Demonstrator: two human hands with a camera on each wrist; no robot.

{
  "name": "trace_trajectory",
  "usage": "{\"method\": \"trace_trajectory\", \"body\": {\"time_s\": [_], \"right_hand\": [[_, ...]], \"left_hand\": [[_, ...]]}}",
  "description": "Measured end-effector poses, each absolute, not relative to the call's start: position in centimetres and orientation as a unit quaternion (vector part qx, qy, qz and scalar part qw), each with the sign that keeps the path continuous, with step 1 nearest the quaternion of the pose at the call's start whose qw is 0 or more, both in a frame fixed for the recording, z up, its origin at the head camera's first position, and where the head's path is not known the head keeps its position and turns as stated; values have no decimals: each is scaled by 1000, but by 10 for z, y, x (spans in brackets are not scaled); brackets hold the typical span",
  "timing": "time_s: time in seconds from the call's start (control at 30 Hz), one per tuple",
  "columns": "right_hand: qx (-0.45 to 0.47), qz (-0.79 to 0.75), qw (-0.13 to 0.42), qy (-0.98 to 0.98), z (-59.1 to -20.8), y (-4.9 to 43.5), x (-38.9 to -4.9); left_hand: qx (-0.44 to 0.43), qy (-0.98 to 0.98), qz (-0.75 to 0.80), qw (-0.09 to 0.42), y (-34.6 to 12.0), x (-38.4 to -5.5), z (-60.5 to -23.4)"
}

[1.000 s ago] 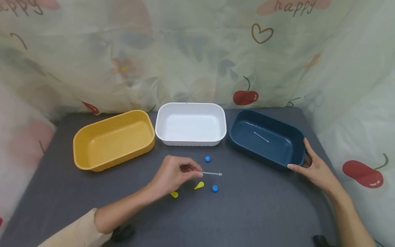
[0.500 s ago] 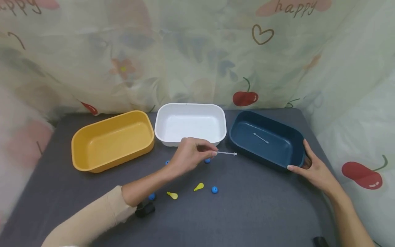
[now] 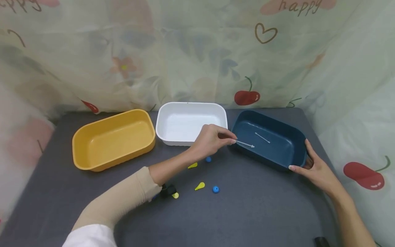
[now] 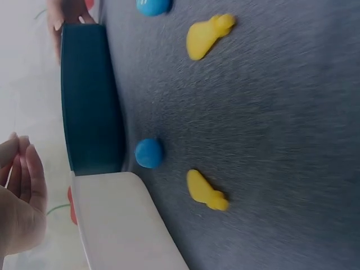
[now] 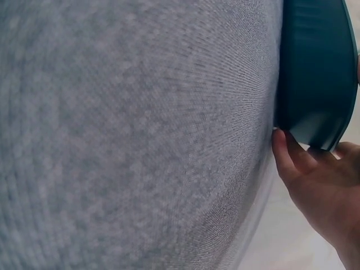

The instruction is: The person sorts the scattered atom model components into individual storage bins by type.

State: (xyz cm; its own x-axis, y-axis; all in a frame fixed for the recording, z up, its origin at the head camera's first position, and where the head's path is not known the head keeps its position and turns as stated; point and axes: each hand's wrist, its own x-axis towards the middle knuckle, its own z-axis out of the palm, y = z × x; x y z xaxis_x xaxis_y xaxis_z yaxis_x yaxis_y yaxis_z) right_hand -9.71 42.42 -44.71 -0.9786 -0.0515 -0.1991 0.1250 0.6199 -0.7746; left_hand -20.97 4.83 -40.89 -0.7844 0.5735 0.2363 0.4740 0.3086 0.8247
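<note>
My left hand pinches one end of a thin white plastic stick between thumb and fingertips. The stick's free end, with a small collar, hangs over the near left rim of the dark blue bin. Inside that bin lies a second white stick. At the bin's right end, my right hand grips the corner, thumb on the near side and fingers round the end. The right wrist view shows fingertips against the bin's end wall. In the left wrist view the stick cannot be made out in the hand.
A white bin stands in the middle at the back, a yellow bin left of it. Blue beads and yellow teardrop-shaped pieces lie on the grey cloth below my left forearm. A printed curtain hangs behind.
My left hand has carried the stick right and away from me, from above the loose pieces to the dark blue bin's rim. The right hand keeps its grip on the bin.
</note>
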Motion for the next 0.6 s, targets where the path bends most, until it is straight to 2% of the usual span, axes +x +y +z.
{"method": "trace_trajectory", "body": {"time_s": [0.6], "right_hand": [[28,-443,97,891,-447,423,-97]], "left_hand": [[339,821,453,71,99,-242,-411]]}}
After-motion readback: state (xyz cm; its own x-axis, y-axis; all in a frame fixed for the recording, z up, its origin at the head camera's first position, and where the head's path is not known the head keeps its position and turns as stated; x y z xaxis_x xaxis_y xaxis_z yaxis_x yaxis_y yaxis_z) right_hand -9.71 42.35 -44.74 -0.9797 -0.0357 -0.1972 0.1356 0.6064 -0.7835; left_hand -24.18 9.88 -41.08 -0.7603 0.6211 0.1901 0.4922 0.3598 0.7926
